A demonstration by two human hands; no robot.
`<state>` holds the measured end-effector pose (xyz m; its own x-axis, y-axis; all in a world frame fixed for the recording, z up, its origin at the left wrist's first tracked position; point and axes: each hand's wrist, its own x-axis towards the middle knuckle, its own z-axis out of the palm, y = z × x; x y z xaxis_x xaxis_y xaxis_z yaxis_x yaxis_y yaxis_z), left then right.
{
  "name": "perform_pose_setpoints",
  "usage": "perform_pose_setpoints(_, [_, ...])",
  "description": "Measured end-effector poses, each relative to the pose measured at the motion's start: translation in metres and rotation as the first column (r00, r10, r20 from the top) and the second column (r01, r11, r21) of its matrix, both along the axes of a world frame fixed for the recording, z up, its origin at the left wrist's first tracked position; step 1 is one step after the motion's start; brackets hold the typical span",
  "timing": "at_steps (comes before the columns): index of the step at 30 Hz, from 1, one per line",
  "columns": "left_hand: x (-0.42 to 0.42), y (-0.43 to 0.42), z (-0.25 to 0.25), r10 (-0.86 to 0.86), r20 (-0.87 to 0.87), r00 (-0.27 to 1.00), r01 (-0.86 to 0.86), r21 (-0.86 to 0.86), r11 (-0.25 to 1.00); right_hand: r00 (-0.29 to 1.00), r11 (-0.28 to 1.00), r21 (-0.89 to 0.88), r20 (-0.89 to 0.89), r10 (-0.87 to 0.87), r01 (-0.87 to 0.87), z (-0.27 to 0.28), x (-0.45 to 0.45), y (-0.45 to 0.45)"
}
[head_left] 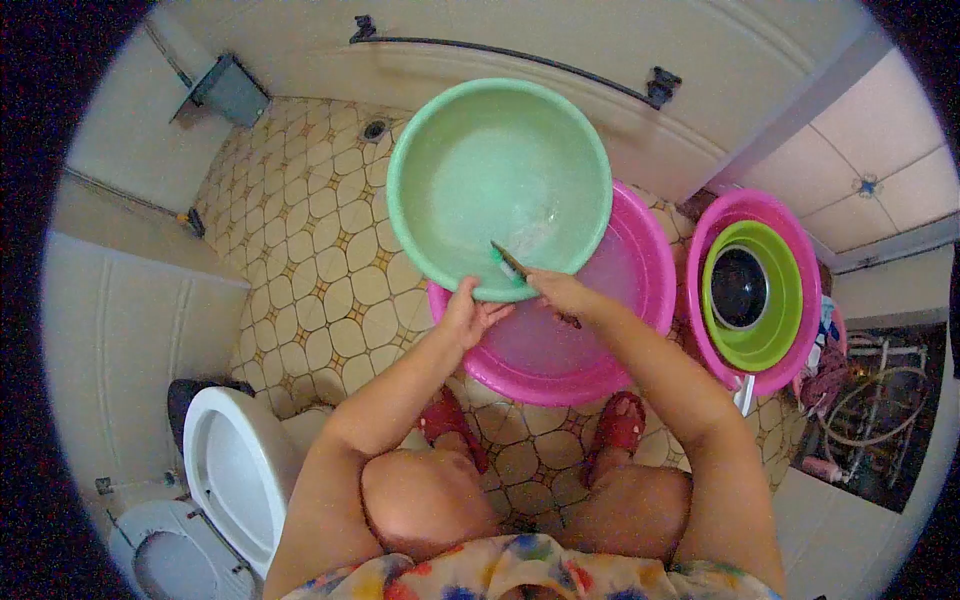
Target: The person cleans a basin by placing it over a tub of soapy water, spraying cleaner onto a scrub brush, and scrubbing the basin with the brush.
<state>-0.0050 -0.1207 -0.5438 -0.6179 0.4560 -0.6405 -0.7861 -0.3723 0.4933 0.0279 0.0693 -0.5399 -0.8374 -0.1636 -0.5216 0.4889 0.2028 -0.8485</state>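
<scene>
A large mint-green basin (480, 165) is tilted so that its inside faces me, above a pink basin (545, 388) of cloudy water. My left hand (468, 318) grips the green basin's near rim, with some fingers tucked beneath it. In my right hand (558, 292) is a scrub brush (512, 262) with a dark handle, my fingers closed round it. Its head, with pale and green bristles, rests against the inside of the basin near the rim. Wet, shiny patches show on the green surface.
Right of the pink basin stand nested basins: a pink outer one (700, 330), a lime-green one (790, 320) and a dark bowl (740, 288). Beside them lie cloths (825, 375). A toilet (215, 450) is at lower left, a floor drain (375, 130) at the back. A rail (500, 52) crosses the wall.
</scene>
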Motion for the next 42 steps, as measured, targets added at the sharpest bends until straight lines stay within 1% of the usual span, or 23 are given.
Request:
perform_pose_setpoints(1, [0.000, 0.000, 0.000, -0.024, -0.013, 1.000, 0.025, 0.004, 1.000, 0.994, 0.989, 0.107, 0.053, 0.094, -0.099, 0.003, 0.000, -0.001])
perform_pose_setpoints(2, [0.000, 0.000, 0.000, -0.049, -0.026, 0.998, 0.050, 0.008, 0.999, 0.984, 0.959, 0.246, -0.072, 0.163, -0.140, 0.006, 0.005, -0.005])
perform_pose_setpoints(3, [0.001, 0.002, -0.001, -0.019, -0.054, 0.998, 0.017, -0.041, 0.999, 0.952, 0.910, 0.384, -0.186, 0.245, -0.160, 0.018, 0.012, -0.011])
perform_pose_setpoints(4, [0.003, 0.005, -0.004, 0.010, -0.085, 0.996, -0.017, -0.088, 0.996, 0.947, 0.879, 0.449, -0.179, 0.267, -0.163, 0.031, 0.017, -0.015])
perform_pose_setpoints(5, [0.004, 0.006, -0.006, 0.036, -0.117, 0.992, -0.052, -0.135, 0.989, 0.941, 0.806, 0.570, -0.161, 0.297, -0.157, 0.044, 0.020, -0.012])
perform_pose_setpoints(7, [0.003, 0.001, -0.008, 0.101, -0.155, 0.983, -0.125, -0.159, 0.979, 0.932, 0.618, 0.775, -0.116, 0.344, -0.132, 0.060, 0.027, 0.002])
perform_pose_setpoints(9, [0.000, -0.006, -0.009, 0.147, -0.192, 0.970, -0.177, -0.153, 0.972, 0.969, 0.540, 0.839, -0.066, 0.238, -0.076, 0.051, 0.018, 0.034])
perform_pose_setpoints(10, [0.000, -0.006, -0.007, 0.126, -0.170, 0.977, -0.154, -0.168, 0.974, 0.982, 0.495, 0.867, -0.046, 0.183, -0.051, 0.045, 0.015, 0.045])
perform_pose_setpoints(13, [0.007, 0.000, -0.001, 0.127, -0.157, 0.979, -0.156, -0.189, 0.970, 0.989, 0.523, 0.852, -0.072, 0.129, -0.006, 0.028, 0.022, 0.049])
perform_pose_setpoints(16, [0.002, -0.001, -0.019, 0.126, -0.191, 0.973, -0.164, -0.201, 0.966, 0.950, 0.713, 0.698, -0.166, 0.263, -0.075, 0.019, 0.045, 0.021])
perform_pose_setpoints(19, [0.003, -0.004, -0.027, 0.105, -0.169, 0.980, -0.133, -0.161, 0.978, 0.944, 0.909, 0.412, -0.268, 0.192, -0.067, 0.012, 0.057, -0.013])
perform_pose_setpoints(22, [0.008, 0.002, -0.016, 0.180, -0.124, 0.976, -0.198, -0.147, 0.969, 0.937, 0.862, 0.505, -0.285, 0.202, -0.032, 0.015, 0.054, 0.002])
perform_pose_setpoints(25, [0.005, -0.001, -0.019, 0.138, -0.139, 0.981, -0.160, -0.164, 0.973, 0.989, 0.628, 0.778, -0.091, 0.115, -0.001, 0.016, 0.038, 0.047])
perform_pose_setpoints(28, [0.009, 0.005, -0.009, 0.132, -0.155, 0.979, -0.159, -0.179, 0.971, 0.996, 0.608, 0.792, 0.005, 0.091, -0.059, 0.038, 0.036, 0.042])
perform_pose_setpoints(31, [0.007, 0.004, -0.019, 0.107, -0.202, 0.974, -0.154, -0.233, 0.960, 0.924, 0.799, 0.598, -0.263, 0.278, -0.071, 0.004, 0.047, 0.011])
perform_pose_setpoints(33, [0.007, 0.001, -0.027, 0.107, -0.180, 0.978, -0.142, -0.197, 0.970, 0.942, 0.893, 0.437, -0.243, 0.231, -0.106, -0.004, 0.043, -0.009])
perform_pose_setpoints(34, [0.007, -0.001, -0.030, 0.106, -0.167, 0.980, -0.136, -0.179, 0.975, 0.943, 0.954, 0.297, -0.307, 0.128, -0.033, -0.006, 0.041, -0.011])
perform_pose_setpoints(35, [0.007, -0.004, -0.033, 0.110, -0.163, 0.981, -0.138, -0.171, 0.976, 0.938, 0.898, 0.436, -0.284, 0.198, -0.058, -0.005, 0.039, -0.004])
perform_pose_setpoints(37, [0.005, -0.007, -0.036, 0.120, -0.154, 0.981, -0.143, -0.153, 0.978, 0.923, 0.724, 0.682, -0.207, 0.326, -0.103, 0.020, 0.029, 0.022])
perform_pose_setpoints(39, [0.014, -0.002, -0.013, 0.116, -0.086, 0.990, -0.132, -0.216, 0.967, 0.933, 0.525, 0.847, -0.118, 0.340, -0.085, 0.027, 0.017, 0.049])
perform_pose_setpoints(40, [0.017, 0.001, -0.005, 0.115, -0.053, 0.992, -0.125, -0.247, 0.961, 0.952, 0.490, 0.871, -0.118, 0.284, -0.038, 0.026, 0.007, 0.057])
perform_pose_setpoints(42, [0.017, 0.000, -0.014, 0.122, -0.064, 0.991, -0.132, -0.205, 0.970, 0.979, 0.409, 0.911, -0.121, 0.163, 0.044, 0.017, -0.004, 0.065])
